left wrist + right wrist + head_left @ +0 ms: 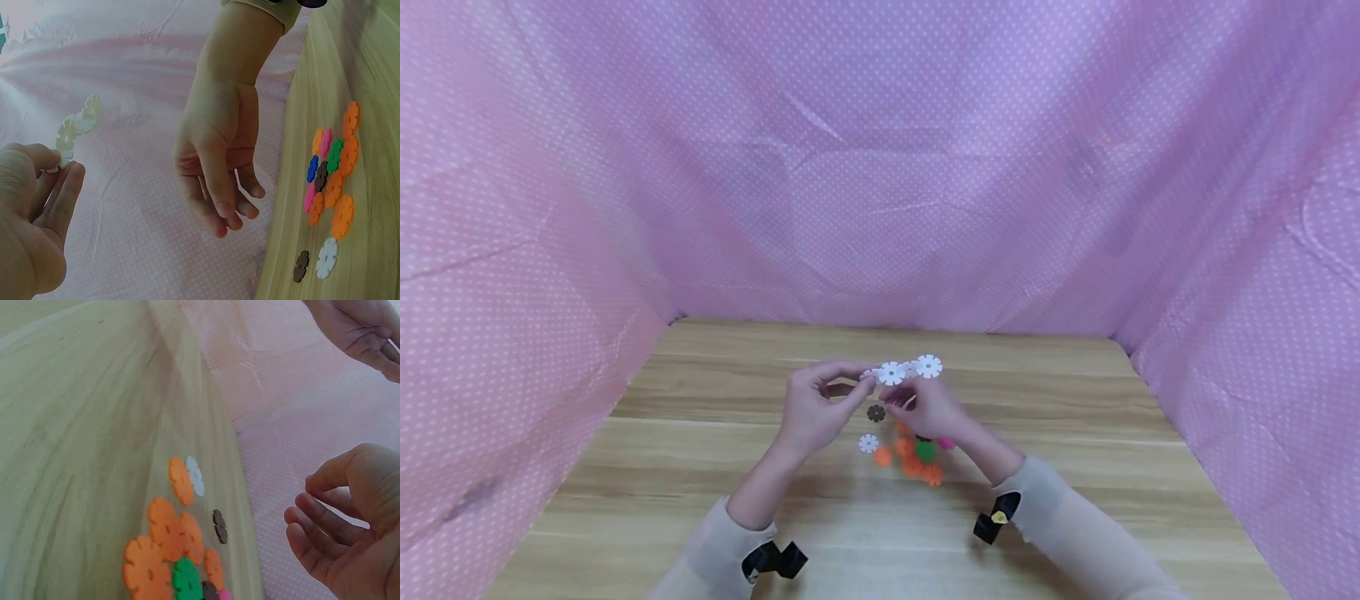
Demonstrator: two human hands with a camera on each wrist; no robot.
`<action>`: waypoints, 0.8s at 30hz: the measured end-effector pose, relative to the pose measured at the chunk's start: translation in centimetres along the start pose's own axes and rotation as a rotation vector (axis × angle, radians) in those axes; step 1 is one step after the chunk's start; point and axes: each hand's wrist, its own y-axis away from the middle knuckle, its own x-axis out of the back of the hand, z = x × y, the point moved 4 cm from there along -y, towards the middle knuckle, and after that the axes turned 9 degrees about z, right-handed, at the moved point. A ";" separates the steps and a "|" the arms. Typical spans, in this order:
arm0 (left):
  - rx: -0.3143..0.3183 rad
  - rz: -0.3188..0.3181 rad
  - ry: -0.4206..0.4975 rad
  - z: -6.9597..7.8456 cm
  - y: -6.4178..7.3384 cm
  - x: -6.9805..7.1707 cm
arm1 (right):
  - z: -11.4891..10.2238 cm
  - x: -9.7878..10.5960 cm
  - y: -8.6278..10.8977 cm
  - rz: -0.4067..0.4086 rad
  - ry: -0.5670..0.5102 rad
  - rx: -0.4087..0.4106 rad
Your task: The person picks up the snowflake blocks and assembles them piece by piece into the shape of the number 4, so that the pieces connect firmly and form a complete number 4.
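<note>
**White disc chain [892,372] pinched in the left grip [816,410], the right grip [929,408] empty**

The chain's near end hides behind the left thumb and fingertips; its overlapping discs, some edge-on, are hard to count, though about four show. The right wrist view leaves the chain out and cuts off the lowest loose pieces.

From the closed left fingertips the chain stretches towards the right hand, overlapping it in the head view but well apart in the left wrist view. The right fingers hang loosely curled, part open.

On the desk [647,467] lie six orange discs [342,217], two pink discs [325,142], two brown discs [300,267], one green disc [335,157], one blue disc [312,169] and one white disc [327,257].
</note>
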 end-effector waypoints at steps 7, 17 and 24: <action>-0.012 0.009 -0.010 0.1 0.0 0.2 | -0.2 -1.6 -0.2 -0.104 0.006 0.044; -0.012 0.004 0.011 0.2 0.0 0.2 | 0.0 -3.1 -0.1 -0.134 0.049 0.135; -0.006 0.004 0.011 0.2 0.2 0.2 | 0.3 -3.8 0.1 -0.169 0.107 0.117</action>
